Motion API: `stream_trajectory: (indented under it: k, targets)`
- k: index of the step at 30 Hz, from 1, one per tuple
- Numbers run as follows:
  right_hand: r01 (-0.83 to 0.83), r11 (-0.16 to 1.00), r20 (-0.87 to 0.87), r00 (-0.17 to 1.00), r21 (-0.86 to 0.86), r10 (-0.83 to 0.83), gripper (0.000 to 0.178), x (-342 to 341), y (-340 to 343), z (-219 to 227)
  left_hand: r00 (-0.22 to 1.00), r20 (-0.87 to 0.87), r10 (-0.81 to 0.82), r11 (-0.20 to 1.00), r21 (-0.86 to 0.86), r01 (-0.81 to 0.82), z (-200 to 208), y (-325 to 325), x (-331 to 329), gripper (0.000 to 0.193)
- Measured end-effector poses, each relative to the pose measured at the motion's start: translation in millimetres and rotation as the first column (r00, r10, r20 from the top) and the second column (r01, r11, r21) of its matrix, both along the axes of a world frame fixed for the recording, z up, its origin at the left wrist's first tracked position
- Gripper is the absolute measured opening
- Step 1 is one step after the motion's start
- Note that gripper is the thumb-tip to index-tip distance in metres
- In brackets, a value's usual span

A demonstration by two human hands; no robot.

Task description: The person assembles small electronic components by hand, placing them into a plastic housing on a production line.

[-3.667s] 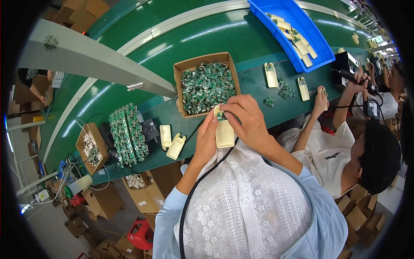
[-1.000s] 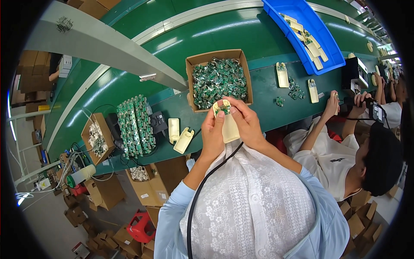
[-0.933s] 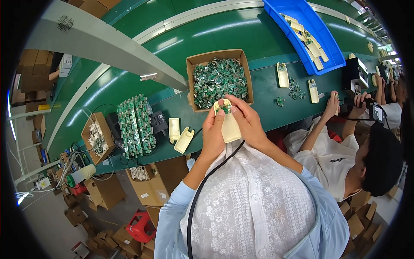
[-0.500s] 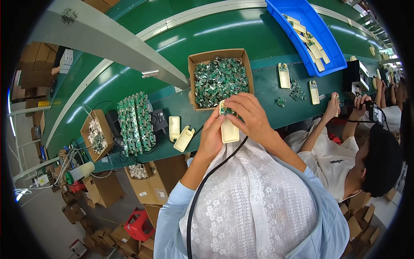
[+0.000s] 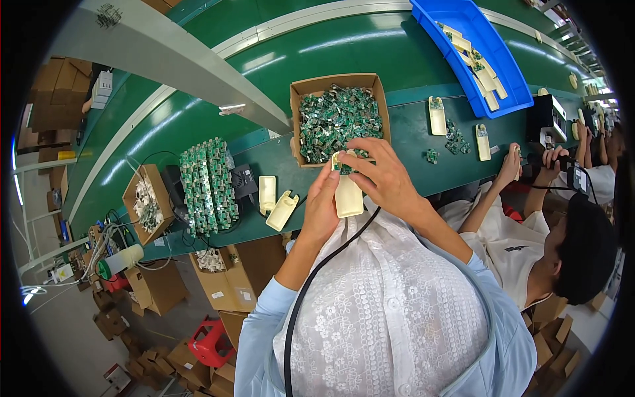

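A cream plastic case half (image 5: 349, 199) is gripped along its left side by my left hand (image 5: 322, 206), over the table's near edge. At its far end sits a small green circuit board (image 5: 344, 169). My right hand (image 5: 385, 177) bends over that end with its fingertips pressed on the board; part of the board is hidden beneath them. Just beyond my hands stands a cardboard box (image 5: 296, 106) heaped with loose green circuit boards (image 5: 338, 122). Two more cream case halves, one flat (image 5: 267, 194) and one slanted (image 5: 283, 212), lie to the left.
Left are panels of joined circuit boards (image 5: 208, 188), a dark device (image 5: 244, 180) and a carton of small white parts (image 5: 149, 205). Rightward lie filled case halves (image 5: 436, 116), loose boards (image 5: 456, 137) and a blue bin (image 5: 509, 73). A co-worker (image 5: 522, 245) sits at right.
The case half has shifted very slightly left in my left hand. My right fingers have moved a little over the board at its far end.
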State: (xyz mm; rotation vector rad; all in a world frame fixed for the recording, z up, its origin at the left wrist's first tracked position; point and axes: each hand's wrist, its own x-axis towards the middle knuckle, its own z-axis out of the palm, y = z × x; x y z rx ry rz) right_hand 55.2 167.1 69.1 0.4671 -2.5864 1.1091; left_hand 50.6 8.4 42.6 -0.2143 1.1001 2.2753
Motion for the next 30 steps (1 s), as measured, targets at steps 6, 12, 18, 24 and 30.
stream_trajectory:
  k: [6,12,18,24,30]
  targets:
    - [-0.006,0.969,0.184,0.982,-0.245,0.053,0.041,5.5,1.4,-1.7,1.000,-0.007,0.017,1.000,0.018,-0.016,-0.7,-0.3,1.7,0.040]
    - [-0.019,0.967,0.194,0.978,-0.256,0.070,0.041,6.3,4.0,-0.8,1.000,0.012,0.022,0.999,-0.031,-0.021,8.8,2.5,2.2,0.041]
    - [-0.038,0.992,0.169,0.984,-0.119,0.058,0.041,6.1,4.9,9.7,0.998,0.057,0.029,0.998,-0.048,-0.026,17.5,4.3,1.3,0.041]
    - [0.001,0.996,0.119,0.993,-0.089,0.010,0.040,9.9,-2.2,9.2,0.996,-0.082,-0.021,0.982,-0.190,0.005,12.8,4.6,2.5,0.041]
    - [-0.008,0.991,0.139,0.990,-0.135,0.027,0.039,12.3,-3.3,4.8,0.994,-0.107,0.002,0.974,-0.224,-0.026,14.5,6.6,3.7,0.042]
